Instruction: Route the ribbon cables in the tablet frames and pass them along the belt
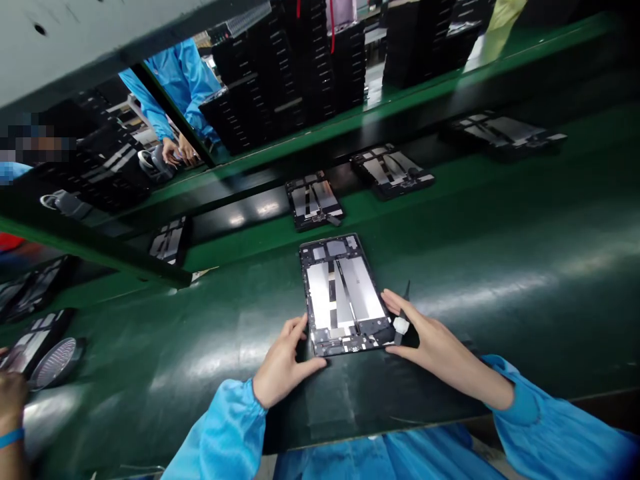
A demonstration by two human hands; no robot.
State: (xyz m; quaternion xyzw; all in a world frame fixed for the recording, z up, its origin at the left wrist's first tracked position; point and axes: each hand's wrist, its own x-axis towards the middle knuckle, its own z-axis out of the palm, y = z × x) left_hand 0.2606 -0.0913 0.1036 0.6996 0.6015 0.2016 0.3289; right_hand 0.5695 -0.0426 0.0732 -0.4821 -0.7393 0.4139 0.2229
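A tablet with its back off (pixel 345 293) lies on the green bench in front of me, its silvery inner plates and dark cables facing up. My left hand (pixel 283 360) grips its lower left edge, with the thumb at the bottom corner. At the lower right edge, my right hand (pixel 425 333) holds the same tablet, fingers along the side and thumb at the corner. A small white round piece on a dark strip (pixel 401 325) shows between the right thumb and fingers; whether it is attached to the tablet I cannot tell.
Beyond are more opened tablets: one (pixel 315 200) straight ahead, others (pixel 393 170) (pixel 507 130) farther right. A green post (pixel 100 240) slants in at left. Stacked black trays (pixel 280 80) stand behind the ledge. Another person's hand (pixel 13 400) is at far left, near a round grey object (pixel 56 363).
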